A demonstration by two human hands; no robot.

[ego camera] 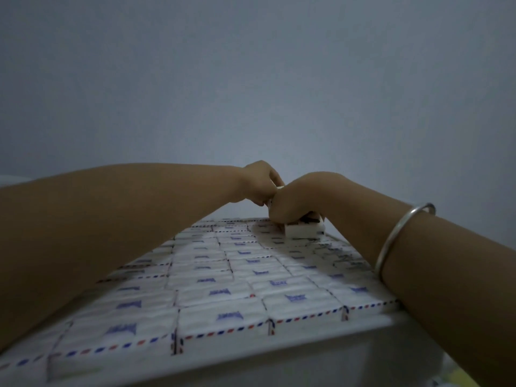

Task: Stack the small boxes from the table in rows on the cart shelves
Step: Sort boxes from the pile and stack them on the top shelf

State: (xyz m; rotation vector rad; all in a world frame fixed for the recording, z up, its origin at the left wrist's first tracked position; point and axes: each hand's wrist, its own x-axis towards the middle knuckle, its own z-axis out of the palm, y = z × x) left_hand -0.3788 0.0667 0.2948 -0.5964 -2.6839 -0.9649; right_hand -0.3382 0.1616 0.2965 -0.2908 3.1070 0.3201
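Holding the small white box with red-and-blue dashed edges (304, 229) at the far end of the packed layer of matching white boxes (223, 277), our right hand (296, 203) and left hand (259, 182) curled round it. We thought it best to lay it flat, snug in its row.

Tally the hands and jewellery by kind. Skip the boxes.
Hands: 2, the left hand and right hand, both gripping boxes
Bangle: 1, on the right wrist
Total: 3
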